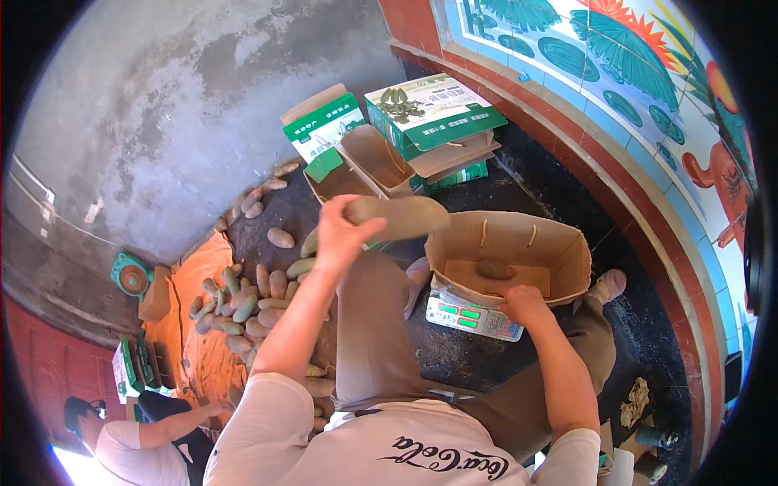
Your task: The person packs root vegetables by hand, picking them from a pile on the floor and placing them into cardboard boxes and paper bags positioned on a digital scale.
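Note:
My left hand (342,231) is wrapped around one end of a long, greenish, melon-like vegetable (413,216), raised in front of me and tilted toward the right. Below and to its right stands an open cardboard box (559,275) with rope handles. One brownish oblong vegetable (495,269) lies inside it. At the box's near rim my right hand (528,306) has its fingers curled over the edge. The box rests on a digital scale (474,317) with lit green displays, whose platform is hidden beneath it.
A pile of oblong vegetables (243,304) covers part of an orange sheet (190,348) on the left. Printed green-and-white cartons (433,109) and opened boxes (377,158) stand ahead by the wall. Another person (138,445) reaches toward the pile at lower left. A tiled mural wall curves along the right.

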Motion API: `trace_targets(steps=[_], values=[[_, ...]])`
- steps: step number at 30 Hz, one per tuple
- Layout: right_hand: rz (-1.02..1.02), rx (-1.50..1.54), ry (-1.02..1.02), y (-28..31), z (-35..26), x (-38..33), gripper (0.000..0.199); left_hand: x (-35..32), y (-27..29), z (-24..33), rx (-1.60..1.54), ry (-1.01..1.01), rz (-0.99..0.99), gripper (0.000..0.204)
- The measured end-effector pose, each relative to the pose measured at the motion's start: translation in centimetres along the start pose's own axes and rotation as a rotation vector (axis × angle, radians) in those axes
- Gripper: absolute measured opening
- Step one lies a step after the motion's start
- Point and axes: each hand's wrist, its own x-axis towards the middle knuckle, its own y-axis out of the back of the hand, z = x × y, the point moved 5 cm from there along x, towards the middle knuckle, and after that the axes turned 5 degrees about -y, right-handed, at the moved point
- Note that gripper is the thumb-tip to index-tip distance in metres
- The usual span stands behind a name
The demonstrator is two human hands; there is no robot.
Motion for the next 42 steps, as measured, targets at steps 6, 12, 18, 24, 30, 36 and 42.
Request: trace_targets(steps=[6, 12, 18, 24, 30, 36, 42], values=[[-0.035, -0.015, -0.015, 0.1, 0.2, -0.1, 0.026, -0.9, -10.1, 5.4, 0.244, -0.146, -0.316, 0.056], [-0.027, 0.007, 0.0, -0.8, 0.4, 0.7, 0.03, -3.5, -18.1, 4.6, 0.447, -0.199, -0.542, 0.057], [-0.05, -0.01, 0.007, 0.5, -0.1, 0.4, 0.024, -5.5, -20.9, 3.6, 0.318, -0.223, -0.631, 0.058], [0.085, 0.039, 0.056, 0.0, 0.0, 0.8, 0.021, -5.1, -16.4, 8.0, 0.027, -0.436, -0.488, 0.047], [0.049, 0.086, 0.072, -0.4, 0.2, 0.7, 0.022, -3.0, -4.6, 7.5, 0.156, -0.549, -0.022, 0.03], [0.034, 0.063, 0.065, -0.4, -0.2, 0.5, 0.022, -7.2, 1.8, -4.6, 0.436, -0.306, -0.051, 0.028], [0.079, 0.072, 0.083, -0.1, -0.4, 0.8, 0.022, -23.7, 3.6, -23.1, 0.814, 0.326, -0.573, 0.024]])
